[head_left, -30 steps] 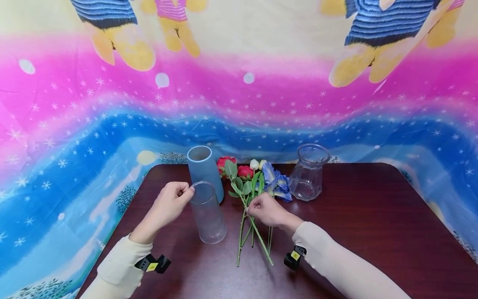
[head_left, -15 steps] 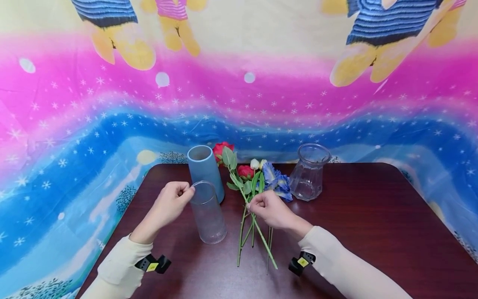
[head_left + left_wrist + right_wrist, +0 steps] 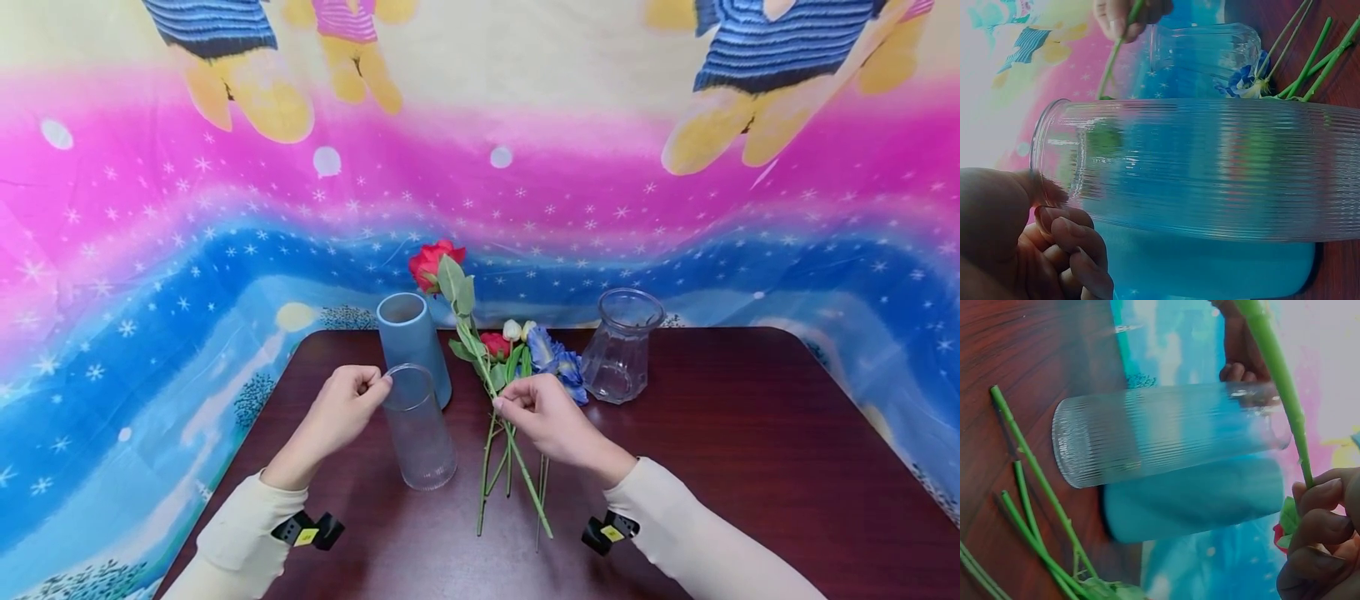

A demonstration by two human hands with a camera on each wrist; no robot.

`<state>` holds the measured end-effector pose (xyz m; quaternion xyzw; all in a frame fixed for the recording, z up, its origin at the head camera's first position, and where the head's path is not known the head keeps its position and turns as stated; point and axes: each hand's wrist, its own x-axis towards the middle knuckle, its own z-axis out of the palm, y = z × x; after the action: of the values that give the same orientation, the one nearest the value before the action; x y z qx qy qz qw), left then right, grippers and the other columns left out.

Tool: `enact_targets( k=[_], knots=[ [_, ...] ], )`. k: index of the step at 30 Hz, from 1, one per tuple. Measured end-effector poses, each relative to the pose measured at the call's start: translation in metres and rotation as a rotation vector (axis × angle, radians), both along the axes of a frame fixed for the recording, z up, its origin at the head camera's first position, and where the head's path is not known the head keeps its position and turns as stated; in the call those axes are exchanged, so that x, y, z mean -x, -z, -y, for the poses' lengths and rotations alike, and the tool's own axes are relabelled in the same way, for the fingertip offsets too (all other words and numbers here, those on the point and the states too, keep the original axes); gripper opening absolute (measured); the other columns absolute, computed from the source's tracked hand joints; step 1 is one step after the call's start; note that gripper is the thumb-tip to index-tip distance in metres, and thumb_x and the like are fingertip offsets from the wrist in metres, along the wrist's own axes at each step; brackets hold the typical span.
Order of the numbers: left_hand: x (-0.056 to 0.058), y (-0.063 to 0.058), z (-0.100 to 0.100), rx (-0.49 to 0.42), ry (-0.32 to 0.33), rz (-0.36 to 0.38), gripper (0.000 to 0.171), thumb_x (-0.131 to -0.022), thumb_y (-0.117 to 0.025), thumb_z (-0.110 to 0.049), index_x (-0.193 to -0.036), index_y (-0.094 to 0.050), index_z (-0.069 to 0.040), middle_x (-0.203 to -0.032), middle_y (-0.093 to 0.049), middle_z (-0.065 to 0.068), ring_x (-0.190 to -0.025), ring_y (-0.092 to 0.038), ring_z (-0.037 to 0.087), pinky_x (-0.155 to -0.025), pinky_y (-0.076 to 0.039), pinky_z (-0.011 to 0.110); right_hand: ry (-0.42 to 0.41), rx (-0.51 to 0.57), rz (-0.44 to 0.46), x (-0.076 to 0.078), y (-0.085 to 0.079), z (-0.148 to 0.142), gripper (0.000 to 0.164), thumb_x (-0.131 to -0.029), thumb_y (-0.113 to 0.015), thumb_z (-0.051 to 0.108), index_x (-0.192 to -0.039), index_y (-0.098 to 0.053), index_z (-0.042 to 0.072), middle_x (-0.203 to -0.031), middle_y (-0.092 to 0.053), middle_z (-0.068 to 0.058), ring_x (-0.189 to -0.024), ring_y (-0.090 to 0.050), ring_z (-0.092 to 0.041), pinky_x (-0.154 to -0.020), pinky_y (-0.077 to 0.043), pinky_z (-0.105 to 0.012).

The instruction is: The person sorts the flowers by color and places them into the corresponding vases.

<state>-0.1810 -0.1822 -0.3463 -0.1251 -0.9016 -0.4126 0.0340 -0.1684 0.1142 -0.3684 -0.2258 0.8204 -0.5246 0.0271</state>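
My left hand (image 3: 348,408) pinches the rim of a clear ribbed glass vase (image 3: 422,450) that stands upright on the table. In the left wrist view, the thumb and fingers meet at the rim of this vase (image 3: 1197,169). With my right hand (image 3: 551,421) I pinch the green stem (image 3: 1279,375) of a red rose-like flower (image 3: 437,265). Its bloom is raised above the blue vase, tilted to the left, and the stem end points down toward me. Below lie another red flower (image 3: 495,344), white tulips (image 3: 512,330) and blue flowers (image 3: 551,358).
Behind the ribbed vase stands a matte blue vase (image 3: 412,337). A flared clear glass vase (image 3: 618,358) is at the back right, beside the blue flowers. The dark wooden table (image 3: 735,467) ends at a printed cloth backdrop (image 3: 525,208).
The red flower in my right hand has risen and moved left, off the other flowers. My right hand is slightly higher. The left hand and the ribbed vase have stayed put.
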Motion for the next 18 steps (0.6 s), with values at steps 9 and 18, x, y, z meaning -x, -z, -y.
enact_targets(
  k=[9,18],
  knots=[
    [-0.002,-0.001,-0.001,0.001,-0.004,0.006,0.043,-0.100,-0.057,-0.016,-0.062,-0.039,-0.006,-0.054,-0.030,-0.006,-0.050,-0.034,0.012,-0.048,-0.028,0.026,0.046,0.020,-0.090,-0.013,-0.020,0.005,0.017,-0.098,-0.063,0.012,-0.086,-0.074,0.009,-0.056,-0.042,0.007,-0.050,-0.035,-0.001,-0.051,-0.033,-0.021],
    [-0.002,-0.001,-0.001,0.002,0.004,0.009,0.044,-0.101,-0.057,-0.019,-0.063,-0.039,-0.007,-0.054,-0.030,-0.006,-0.049,-0.033,0.011,-0.048,-0.028,0.026,0.068,0.077,-0.201,-0.017,-0.033,0.010,0.011,-0.097,-0.065,0.008,-0.092,-0.075,0.007,-0.058,-0.046,0.007,-0.051,-0.038,-0.002,-0.051,-0.035,-0.021]
  ],
)
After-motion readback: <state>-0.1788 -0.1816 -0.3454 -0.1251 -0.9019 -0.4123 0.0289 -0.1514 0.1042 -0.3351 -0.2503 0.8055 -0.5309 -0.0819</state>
